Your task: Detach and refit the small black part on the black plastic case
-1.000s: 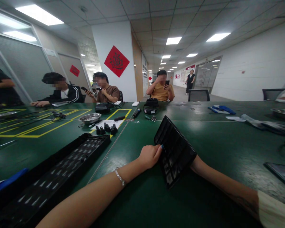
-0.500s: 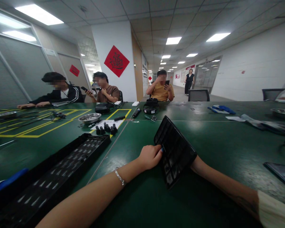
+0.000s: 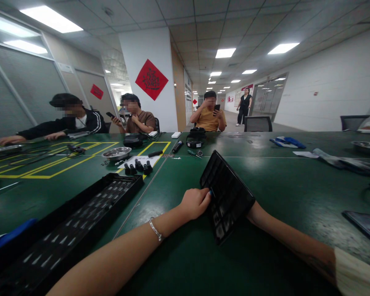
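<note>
Black compartmented tray point(image 3: 227, 187) is tilted at 4 o'clock; left hand point(image 3: 195, 203), fingers curled, touches its 9 o'clock side, grip unclear; right hand point(image 3: 253, 211) mostly hidden behind it, hold cannot be told; long black box point(image 3: 111, 209) at 8 o'clock.

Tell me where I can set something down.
The widest bare stretch of green table lies between the tilted black panel, the blue cloth and the dark slab. A smaller patch sits beyond the left hand, between panel and long black tray. It is crowded around the steel bowl and black cylinders.
</note>
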The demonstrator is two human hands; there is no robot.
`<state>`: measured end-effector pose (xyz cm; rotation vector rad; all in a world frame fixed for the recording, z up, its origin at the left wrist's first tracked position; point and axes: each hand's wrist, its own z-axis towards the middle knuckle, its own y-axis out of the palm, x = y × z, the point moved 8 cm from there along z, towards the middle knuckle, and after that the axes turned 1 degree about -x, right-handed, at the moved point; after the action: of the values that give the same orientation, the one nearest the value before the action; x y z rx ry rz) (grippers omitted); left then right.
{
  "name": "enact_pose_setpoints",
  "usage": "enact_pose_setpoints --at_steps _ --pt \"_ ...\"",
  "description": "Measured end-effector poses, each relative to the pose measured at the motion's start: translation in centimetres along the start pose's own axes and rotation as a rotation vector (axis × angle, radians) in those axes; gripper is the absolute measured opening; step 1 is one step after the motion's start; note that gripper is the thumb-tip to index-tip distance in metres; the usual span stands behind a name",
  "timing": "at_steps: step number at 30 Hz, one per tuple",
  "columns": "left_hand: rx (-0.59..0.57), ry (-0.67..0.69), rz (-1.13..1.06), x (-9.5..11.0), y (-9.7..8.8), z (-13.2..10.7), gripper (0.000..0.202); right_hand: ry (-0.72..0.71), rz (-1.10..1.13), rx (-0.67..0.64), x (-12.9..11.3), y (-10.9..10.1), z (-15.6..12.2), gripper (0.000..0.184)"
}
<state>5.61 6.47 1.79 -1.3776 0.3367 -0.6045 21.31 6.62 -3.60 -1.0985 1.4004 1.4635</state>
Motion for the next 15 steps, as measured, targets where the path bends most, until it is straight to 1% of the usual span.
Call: enact_pose_setpoints --at_steps 3,10,15 --pt "0.01 -0.011 -0.014 -0.1 0.1 0.1 0.049 -0.012 -0.017 -0.013 0.1 -0.1 0.1 0.045" --pt "0.01 -0.007 -0.01 -0.2 0.2 0.2 0.051 -0.012 -0.012 -0.055 1.0 -0.4 0.5 0.046" --pt "0.023 -0.004 -0.013 -0.1 0.1 0.2 0.05 -0.028 -0.017 -0.011 0.6 -0.5 0.4 0.044"
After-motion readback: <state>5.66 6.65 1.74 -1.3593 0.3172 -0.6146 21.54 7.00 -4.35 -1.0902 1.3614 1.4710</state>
